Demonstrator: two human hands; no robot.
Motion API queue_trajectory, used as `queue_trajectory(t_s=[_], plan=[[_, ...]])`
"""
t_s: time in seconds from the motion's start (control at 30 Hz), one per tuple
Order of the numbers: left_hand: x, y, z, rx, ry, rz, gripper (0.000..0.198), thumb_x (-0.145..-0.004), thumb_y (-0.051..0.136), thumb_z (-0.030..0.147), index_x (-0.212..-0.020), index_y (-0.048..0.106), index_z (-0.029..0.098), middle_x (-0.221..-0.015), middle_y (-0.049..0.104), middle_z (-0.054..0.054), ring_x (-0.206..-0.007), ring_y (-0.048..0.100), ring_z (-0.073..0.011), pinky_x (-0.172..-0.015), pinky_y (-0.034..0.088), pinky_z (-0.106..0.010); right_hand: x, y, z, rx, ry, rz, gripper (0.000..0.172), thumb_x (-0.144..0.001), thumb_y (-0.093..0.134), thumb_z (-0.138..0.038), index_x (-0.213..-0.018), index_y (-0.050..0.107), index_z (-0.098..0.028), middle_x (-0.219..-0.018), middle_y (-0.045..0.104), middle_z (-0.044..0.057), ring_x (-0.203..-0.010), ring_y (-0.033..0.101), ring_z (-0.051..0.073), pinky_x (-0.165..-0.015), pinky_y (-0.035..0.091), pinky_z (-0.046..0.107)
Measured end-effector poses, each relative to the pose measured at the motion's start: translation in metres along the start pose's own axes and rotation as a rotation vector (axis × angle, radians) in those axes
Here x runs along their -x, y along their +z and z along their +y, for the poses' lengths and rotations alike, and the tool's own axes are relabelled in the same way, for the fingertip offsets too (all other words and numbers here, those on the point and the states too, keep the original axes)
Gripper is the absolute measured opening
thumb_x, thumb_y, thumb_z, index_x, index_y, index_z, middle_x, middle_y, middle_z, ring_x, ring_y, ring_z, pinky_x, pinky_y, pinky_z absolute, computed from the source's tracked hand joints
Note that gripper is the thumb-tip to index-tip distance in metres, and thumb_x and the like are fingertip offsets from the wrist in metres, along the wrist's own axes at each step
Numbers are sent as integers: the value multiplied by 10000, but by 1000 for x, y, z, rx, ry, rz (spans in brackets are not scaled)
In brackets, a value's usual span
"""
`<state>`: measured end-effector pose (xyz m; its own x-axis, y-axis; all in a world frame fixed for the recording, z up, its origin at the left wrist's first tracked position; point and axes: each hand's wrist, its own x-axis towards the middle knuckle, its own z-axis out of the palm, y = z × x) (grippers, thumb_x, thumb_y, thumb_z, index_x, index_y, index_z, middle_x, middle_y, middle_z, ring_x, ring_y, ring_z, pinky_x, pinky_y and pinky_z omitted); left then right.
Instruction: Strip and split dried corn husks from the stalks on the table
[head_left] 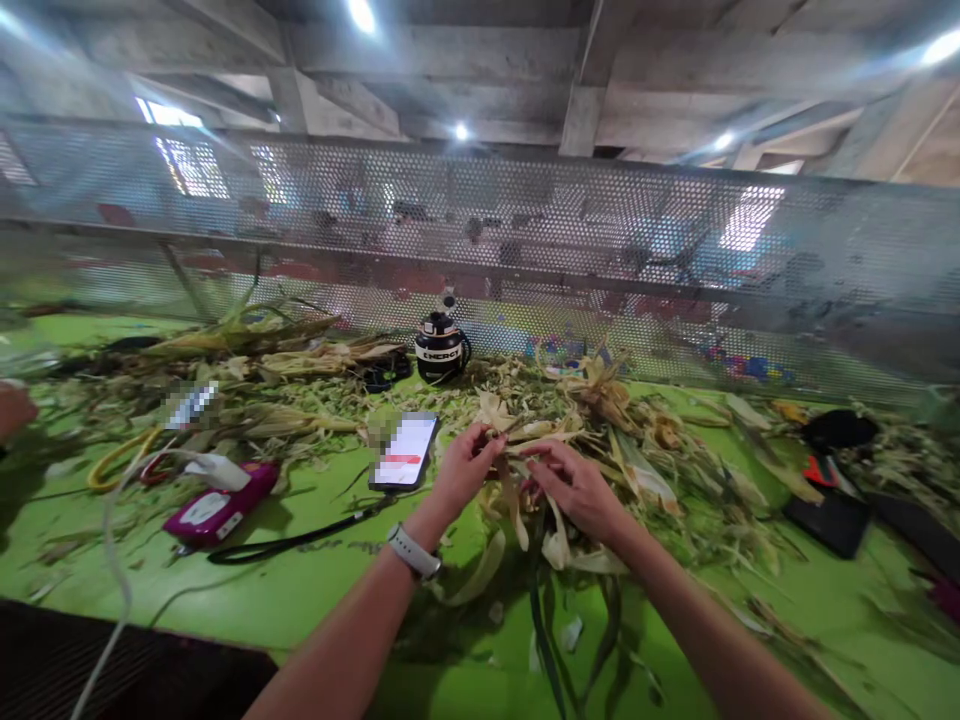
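Note:
My left hand (469,465), with a light watch (414,552) on its wrist, has thumb and fingers pinched on a pale, dry corn husk (513,505). Close by on the right, my right hand (576,488) has its fingers bent round the same bunch of husk strips, partly hiding what they grip. Below the hands hang a pale husk strip (556,540) and long dark green strips (541,610). More dried husks (604,390) lie heaped just beyond my right hand.
A lit phone (409,455) and a black strap (300,540) lie left of my hands on the green table (315,590). Further left is a purple power strip (221,510) with cables. A black jug (441,350) stands before a perforated metal screen (510,220). Another person's hand (15,410) shows far left.

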<state>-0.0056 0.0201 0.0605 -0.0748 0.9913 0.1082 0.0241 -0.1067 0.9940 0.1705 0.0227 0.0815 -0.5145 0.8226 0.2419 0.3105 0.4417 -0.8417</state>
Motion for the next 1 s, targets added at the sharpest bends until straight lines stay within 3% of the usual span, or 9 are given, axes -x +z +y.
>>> queue_trajectory(t_s=[0.17, 0.3, 0.4, 0.5, 0.63, 0.77, 0.87, 1.0], plan=[[1, 1, 2, -79, 61, -21, 230, -744, 566, 398, -757, 538, 170, -664, 502, 29, -582, 451, -105, -521, 388, -212, 0, -5, -1, -130, -105, -94, 378, -822, 394, -164, -1162, 554, -208, -983, 649, 50, -859, 633, 157, -765, 516, 307], [0, 2, -1, -78, 81, -42, 236, -754, 559, 400, -727, 521, 169, -630, 479, 38, -564, 416, -99, -528, 357, -214, 1, 1, 6, 314, -358, -71, 470, -774, 511, -116, -1236, 512, -201, -1079, 600, 90, -876, 601, 165, -750, 511, 302], [0, 3, 0, -118, 98, -51, 227, -761, 558, 388, -740, 532, 163, -648, 491, 33, -581, 408, -101, -537, 345, -215, 3, 6, 11, 687, -572, -1, 344, -805, 513, -117, -1135, 583, -185, -1022, 621, 98, -898, 579, 188, -741, 491, 302], [1, 3, 2, -152, 116, -49, 221, -762, 563, 378, -735, 533, 161, -658, 492, 33, -591, 407, -102, -538, 332, -213, 4, 4, 14, 848, -710, 99, 213, -819, 509, -126, -973, 636, -202, -914, 641, 68, -792, 561, 170, -667, 462, 276], [1, 3, -4, -201, 127, -160, 247, -776, 547, 395, -701, 506, 164, -587, 446, 47, -536, 380, -93, -499, 296, -210, 3, -2, 13, 863, -753, 289, 201, -827, 503, -131, -956, 626, -226, -990, 639, 69, -906, 550, 189, -758, 445, 316], [4, 3, -9, -295, 202, -337, 192, -783, 531, 313, -675, 505, 157, -573, 456, 44, -529, 376, -86, -498, 289, -205, -1, -6, 14, 858, -767, 269, 187, -840, 467, -116, -930, 586, -229, -1148, 614, 60, -1113, 496, 205, -983, 340, 416], [7, 3, -5, -349, 256, -361, 199, -785, 512, 252, -613, 483, 156, -565, 453, 43, -534, 374, -80, -509, 294, -200, -3, -8, 18, 855, -676, 221, 157, -838, 465, -124, -917, 565, -216, -945, 664, 47, -899, 569, 184, -1003, 305, 441], [9, 4, 5, -345, 291, -338, 249, -796, 522, 290, -593, 477, 154, -569, 437, 41, -550, 375, -81, -516, 294, -198, -3, -8, 21, 811, -591, 283, 95, -842, 487, -208, -835, 580, -193, -700, 619, 39, -706, 547, 192, -784, 416, 364]])
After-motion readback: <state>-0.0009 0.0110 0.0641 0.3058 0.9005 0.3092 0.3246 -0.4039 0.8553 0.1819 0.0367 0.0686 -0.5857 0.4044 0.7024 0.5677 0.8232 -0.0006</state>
